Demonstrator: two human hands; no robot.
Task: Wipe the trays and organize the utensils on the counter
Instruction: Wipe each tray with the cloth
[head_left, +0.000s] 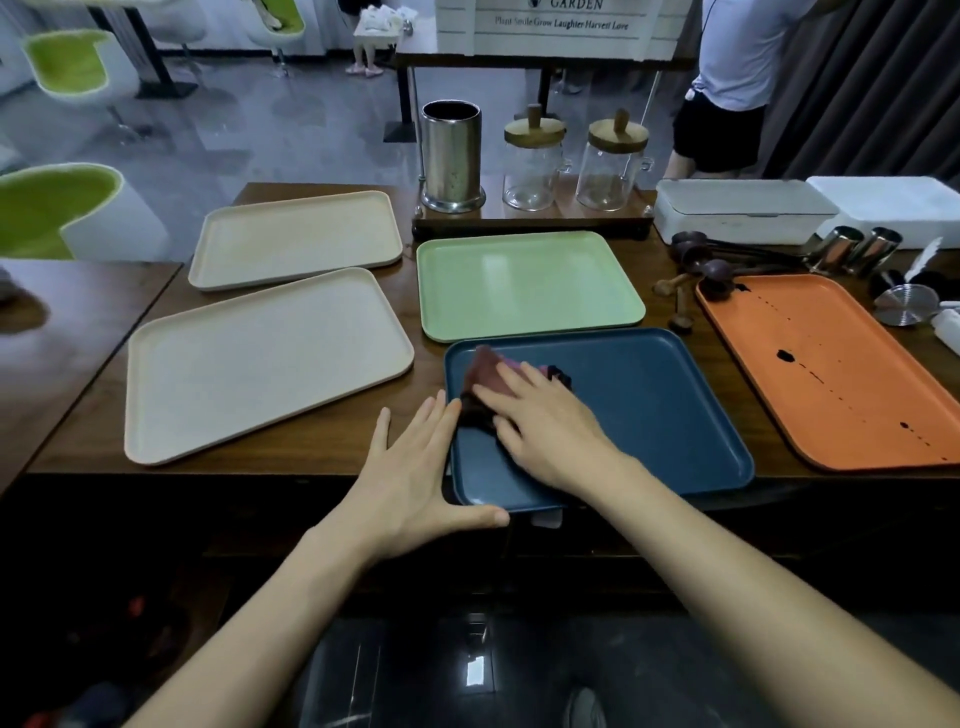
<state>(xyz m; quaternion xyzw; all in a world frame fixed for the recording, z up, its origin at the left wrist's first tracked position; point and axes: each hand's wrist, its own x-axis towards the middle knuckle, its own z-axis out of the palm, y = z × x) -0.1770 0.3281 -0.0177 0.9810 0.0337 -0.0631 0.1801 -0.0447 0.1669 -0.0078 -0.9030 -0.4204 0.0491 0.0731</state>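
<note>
A dark blue tray lies at the counter's front edge. My right hand presses flat on a purple cloth in the tray's left part. With straight fingers, my left hand rests against the tray's left rim, thumb at its front corner. Behind it lies a green tray. Two cream trays lie to the left. An orange tray with dark spills lies at the right. Dark wooden utensils lie heaped beyond the orange tray's far corner.
A steel canister and two glass jars with wooden lids stand on a rack at the back. White boxes, steel cups and a round metal piece sit at the far right. A person stands behind the counter.
</note>
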